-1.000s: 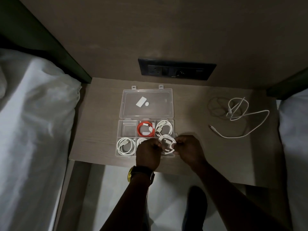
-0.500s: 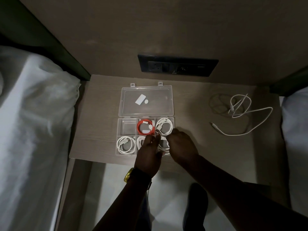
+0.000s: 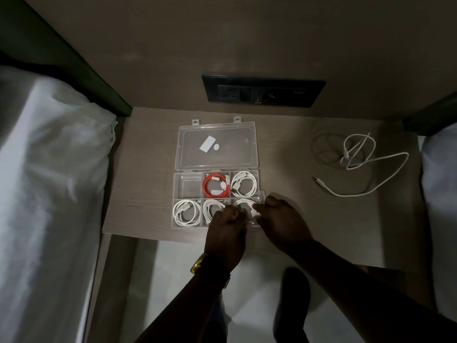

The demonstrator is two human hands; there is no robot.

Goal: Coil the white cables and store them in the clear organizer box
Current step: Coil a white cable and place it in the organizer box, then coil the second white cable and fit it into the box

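The clear organizer box (image 3: pixel 177 194) lies open on the wooden bedside table, its lid (image 3: pixel 215 147) folded back. White coils fill the near left (image 3: pixel 186 212), near middle (image 3: pixel 210 209) and far right (image 3: pixel 243 186) compartments; a red coil (image 3: pixel 214 188) fills the far middle one. The far left compartment holds no cable. My left hand (image 3: pixel 226 231) and my right hand (image 3: pixel 282 224) both pinch a white coiled cable (image 3: pixel 247 206) over the near right compartment, hiding most of it. A loose white cable (image 3: pixel 358 164) sprawls on the table's right side.
A black socket panel (image 3: pixel 263 91) is set in the wall behind the table. White bedding flanks the table on the left (image 3: pixel 49 181) and right (image 3: pixel 440 181). A dark shoe (image 3: pixel 294 293) stands on the floor below the table's front edge.
Both hands dipped toward the box's middle, then returned to the near right compartment. The white coil now sits lower in that compartment. The loose cable has not moved.
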